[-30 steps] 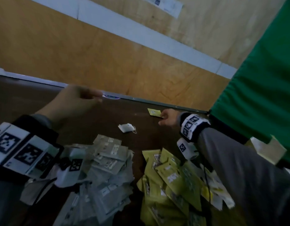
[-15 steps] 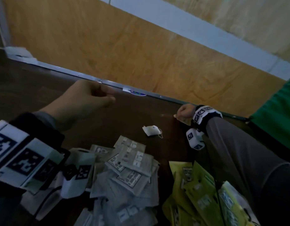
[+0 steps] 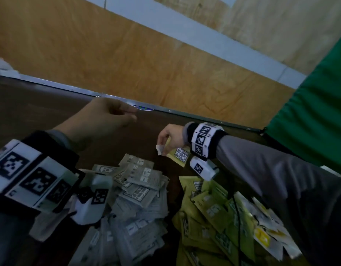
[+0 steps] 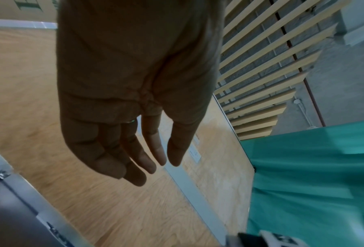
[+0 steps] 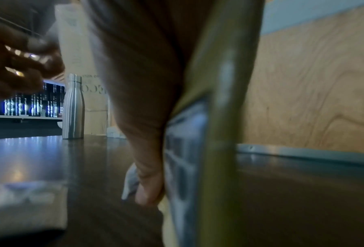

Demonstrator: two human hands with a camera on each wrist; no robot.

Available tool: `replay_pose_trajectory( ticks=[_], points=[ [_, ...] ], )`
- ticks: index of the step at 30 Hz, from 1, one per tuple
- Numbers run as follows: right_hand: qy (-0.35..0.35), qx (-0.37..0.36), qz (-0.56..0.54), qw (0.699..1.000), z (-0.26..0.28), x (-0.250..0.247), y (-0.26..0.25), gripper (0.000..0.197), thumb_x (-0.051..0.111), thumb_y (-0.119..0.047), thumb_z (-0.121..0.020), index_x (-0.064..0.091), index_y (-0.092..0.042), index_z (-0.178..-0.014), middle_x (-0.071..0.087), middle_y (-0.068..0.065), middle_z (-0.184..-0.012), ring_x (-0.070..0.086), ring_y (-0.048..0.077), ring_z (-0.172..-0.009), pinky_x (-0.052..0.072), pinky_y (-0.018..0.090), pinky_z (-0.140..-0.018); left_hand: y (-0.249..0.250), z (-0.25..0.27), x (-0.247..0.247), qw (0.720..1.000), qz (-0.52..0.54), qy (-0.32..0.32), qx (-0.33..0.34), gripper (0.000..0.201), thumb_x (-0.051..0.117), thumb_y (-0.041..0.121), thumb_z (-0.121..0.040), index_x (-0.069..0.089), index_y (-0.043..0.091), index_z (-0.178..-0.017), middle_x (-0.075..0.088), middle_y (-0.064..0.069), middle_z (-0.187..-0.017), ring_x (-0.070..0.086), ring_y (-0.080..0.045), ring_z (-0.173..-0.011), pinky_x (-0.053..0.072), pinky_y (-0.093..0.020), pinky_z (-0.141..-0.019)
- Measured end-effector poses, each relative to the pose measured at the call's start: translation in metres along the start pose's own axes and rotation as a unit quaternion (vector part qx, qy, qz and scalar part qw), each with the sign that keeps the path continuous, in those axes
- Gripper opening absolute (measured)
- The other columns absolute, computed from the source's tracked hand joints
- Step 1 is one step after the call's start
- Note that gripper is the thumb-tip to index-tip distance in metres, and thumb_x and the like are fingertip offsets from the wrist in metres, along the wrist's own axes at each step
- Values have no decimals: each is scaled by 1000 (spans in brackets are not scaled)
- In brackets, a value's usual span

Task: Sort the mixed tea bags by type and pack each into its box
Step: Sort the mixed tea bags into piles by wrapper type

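Right hand (image 3: 171, 136) pinches a yellow-green paper sachet (image 3: 180, 155) and small white bag (image 3: 159, 149); separate them before sorting. Left hand (image 3: 100, 121) hangs relaxed, empty.

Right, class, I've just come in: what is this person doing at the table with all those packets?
A person is sorting tea bag packets on a dark table. Two heaps already lie apart: grey packets and yellow-green packets. The right hand holds a yellow-green packet against its palm while its fingertips pinch a small white tea bag at the table. The left hand hangs above the table, holding nothing. No box shows in the head view.
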State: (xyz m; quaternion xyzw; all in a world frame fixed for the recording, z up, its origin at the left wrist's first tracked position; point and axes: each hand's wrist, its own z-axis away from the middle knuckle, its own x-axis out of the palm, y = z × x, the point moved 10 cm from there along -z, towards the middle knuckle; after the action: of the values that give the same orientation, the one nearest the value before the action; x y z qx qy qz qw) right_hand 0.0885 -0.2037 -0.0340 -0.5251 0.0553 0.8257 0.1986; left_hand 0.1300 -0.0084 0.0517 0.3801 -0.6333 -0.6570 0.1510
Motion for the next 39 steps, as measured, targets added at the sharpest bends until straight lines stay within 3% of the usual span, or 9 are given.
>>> replay_pose_trajectory(
  ticks=[9, 12, 15, 18, 24, 28, 31, 34, 39],
  points=[
    [199, 79, 45, 976, 168, -100, 51, 20, 75, -18, -77, 63, -14, -93, 59, -5, -92, 57, 13, -86, 43, 17, -67, 18, 8, 14, 999, 11, -34, 15, 18, 60, 21, -90, 65, 22, -108, 65, 0, -100, 59, -10, -89, 46, -24, -73],
    [120, 200, 1, 972, 237, -62, 109, 16, 75, -20, -76, 61, -26, -82, 64, -9, -90, 61, 10, -87, 49, 29, -77, 31, 16, 29, 997, 4, -65, 39, 21, 59, 23, -91, 64, 25, -111, 62, 6, -103, 56, -5, -91, 44, -22, -70],
    [93, 277, -3, 956, 280, -9, 154, 20, 79, -17, -73, 61, -24, -75, 65, -7, -84, 63, 13, -87, 50, 19, -68, 47, 27, 38, 995, 1, -81, 62, 22, 61, 24, -90, 64, 26, -112, 63, 6, -102, 57, -5, -89, 42, -20, -67],
    [119, 315, -74, 939, 309, 22, 177, 34, 81, -19, -71, 57, -23, -94, 62, -2, -96, 60, 18, -95, 46, 24, -70, 63, 38, 43, 992, -15, -89, 84, 22, 64, 25, -88, 66, 26, -110, 64, 4, -104, 58, -7, -91, 45, -22, -68],
    [505, 207, -260, 797, 381, -28, 143, 19, 77, -19, -76, 58, -19, -80, 60, 0, -80, 57, 16, -76, 48, 32, -70, 111, 88, 56, 977, -50, -108, 177, 26, 63, 25, -88, 66, 24, -114, 65, 7, -109, 61, -5, -97, 48, -19, -77],
    [563, 104, -414, 708, 386, -11, 84, 28, 60, -24, -91, 45, -19, -68, 48, -1, -63, 48, 10, -52, 42, 24, -49, 118, 138, 132, 956, -20, -262, 130, 43, 58, 31, -90, 54, 15, -129, 64, -3, -116, 65, -11, -100, 57, -26, -82],
    [568, 51, -364, 736, 375, -2, 32, 29, 54, -25, -94, 43, -19, -68, 44, -2, -63, 42, 7, -55, 37, 16, -52, 109, 171, 189, 932, 18, -361, 29, 67, 65, 29, -86, 37, 1, -140, 61, -9, -122, 66, -8, -91, 57, -18, -71],
    [518, 53, -379, 765, 362, 8, 21, 26, 50, -29, -96, 44, -18, -73, 47, -4, -62, 48, 1, -50, 38, 12, -47, 108, 169, 198, 931, -5, -361, 45, 44, 65, 15, -87, 52, -2, -126, 67, -11, -109, 67, -9, -82, 59, -22, -70],
    [306, 123, -242, 912, 352, 49, 60, 15, 52, -32, -94, 53, -18, -99, 62, 1, -90, 60, 19, -81, 50, 32, -65, 76, 114, 127, 874, -421, -192, 151, 59, 59, 18, -92, 32, 14, -144, 50, -9, -135, 54, -22, -100, 46, -29, -82]
  ],
)
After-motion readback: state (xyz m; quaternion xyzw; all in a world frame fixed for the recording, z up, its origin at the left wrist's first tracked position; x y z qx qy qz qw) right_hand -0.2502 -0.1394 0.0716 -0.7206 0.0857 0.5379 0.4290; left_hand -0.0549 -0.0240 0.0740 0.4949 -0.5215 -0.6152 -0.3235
